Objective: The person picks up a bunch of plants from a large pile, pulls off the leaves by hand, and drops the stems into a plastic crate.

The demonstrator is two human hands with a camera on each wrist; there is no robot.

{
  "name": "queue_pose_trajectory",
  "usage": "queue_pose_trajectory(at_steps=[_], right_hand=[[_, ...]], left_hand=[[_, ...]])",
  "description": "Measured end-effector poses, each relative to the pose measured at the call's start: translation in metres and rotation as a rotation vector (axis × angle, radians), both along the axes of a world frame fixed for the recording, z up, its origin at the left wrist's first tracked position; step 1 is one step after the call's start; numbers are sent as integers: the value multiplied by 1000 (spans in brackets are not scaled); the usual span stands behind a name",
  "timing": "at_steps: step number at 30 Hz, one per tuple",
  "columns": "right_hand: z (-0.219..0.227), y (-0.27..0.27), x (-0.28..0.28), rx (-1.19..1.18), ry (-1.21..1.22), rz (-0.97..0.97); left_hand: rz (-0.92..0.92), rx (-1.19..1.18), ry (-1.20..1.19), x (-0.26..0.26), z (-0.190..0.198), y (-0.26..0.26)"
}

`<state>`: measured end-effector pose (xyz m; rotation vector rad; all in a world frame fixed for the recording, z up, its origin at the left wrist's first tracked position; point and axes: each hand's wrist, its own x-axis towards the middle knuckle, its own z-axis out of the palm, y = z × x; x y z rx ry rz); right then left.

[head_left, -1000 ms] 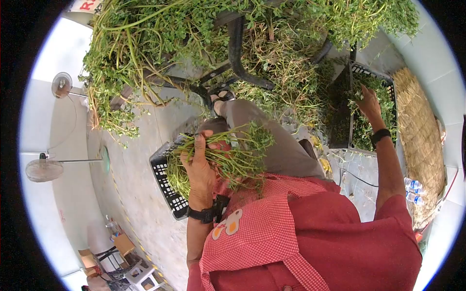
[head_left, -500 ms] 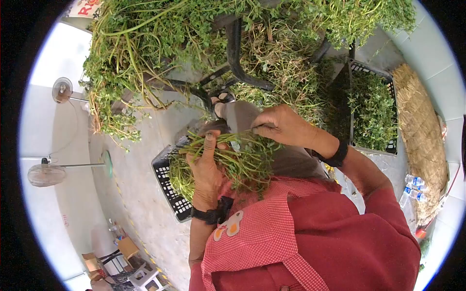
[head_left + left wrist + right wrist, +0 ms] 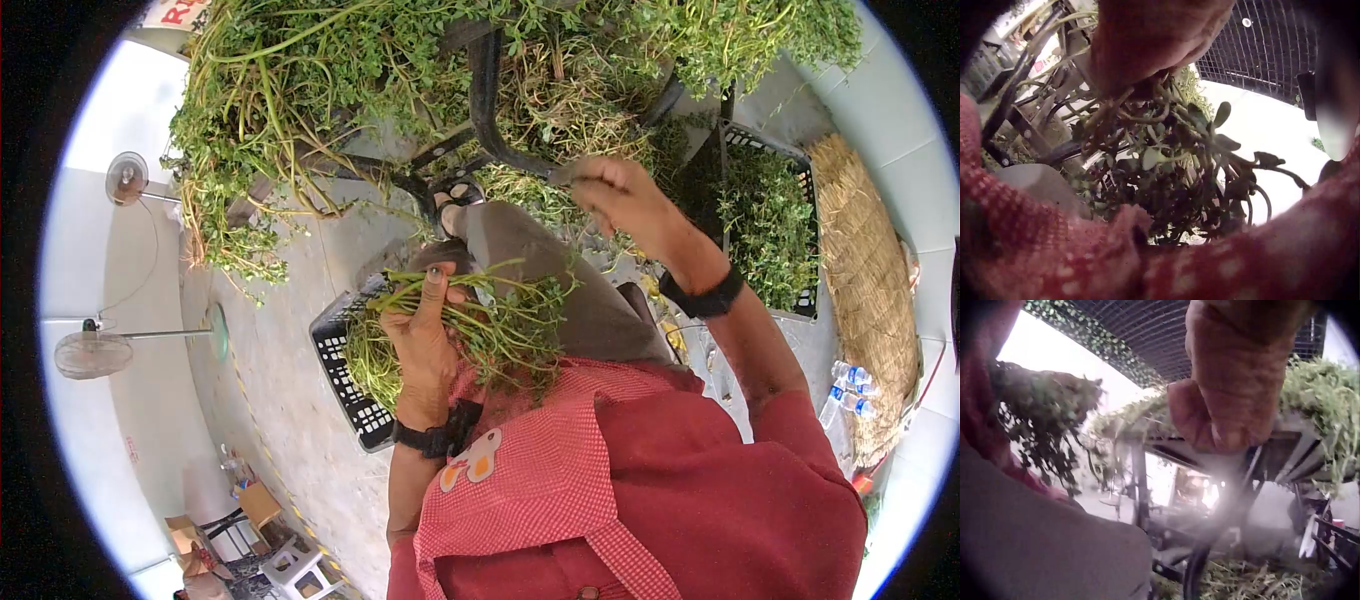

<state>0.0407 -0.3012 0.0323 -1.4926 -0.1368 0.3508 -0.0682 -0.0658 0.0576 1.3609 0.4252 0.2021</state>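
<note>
My left hand (image 3: 425, 345) grips a bunch of purslane (image 3: 515, 325) over my lap, thumb across the stems. Its small paddle-shaped leaves show below the hand (image 3: 1154, 37) in the left wrist view. My right hand (image 3: 635, 210) is raised above my knee, apart from the bunch, fingers loosely bent. Nothing shows between its fingers (image 3: 1241, 394) in the right wrist view. Beside my left hand stands a black crate (image 3: 372, 432) with more stems in it. At my right, another black crate (image 3: 765, 140) holds leafy greens.
A large heap of greens (image 3: 320, 90) hangs over the black-legged table ahead. Loose cut stems (image 3: 560, 110) lie on the floor beneath. A rolled straw mat (image 3: 865, 290) and water bottles (image 3: 855, 385) are at the right; standing fans (image 3: 95, 355) and a white stool (image 3: 295, 570) at the left.
My right hand came from the right crate to the leafy end of the bunch, then moved up and right away from it. The left hand keeps its grip.
</note>
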Motion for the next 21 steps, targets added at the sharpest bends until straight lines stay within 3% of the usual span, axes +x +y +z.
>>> queue_pose_trajectory(at_steps=[2, 5, 15, 17, 18, 20, 21], right_hand=[[22, 14, -28, -172, -264, 214], [13, 36, -50, -279, -445, 320], [7, 70, -46, -487, -542, 235], [-14, 76, -41, -203, -780, 131], [-11, 72, -40, -202, -778, 134], [0, 54, -38, -4, -607, 384], [9, 39, -36, -8, -603, 386]], left_hand=[[4, -13, -16, 2, -5, 0], [5, -31, -41, 4, -2, -3], [-54, -36, -10, 4, -4, -11], [-44, -47, -37, 4, -5, -10], [-48, -29, -16, 3, -6, -6], [-55, -13, 14, 1, -6, -1], [-30, -61, 35, 2, -5, 0]])
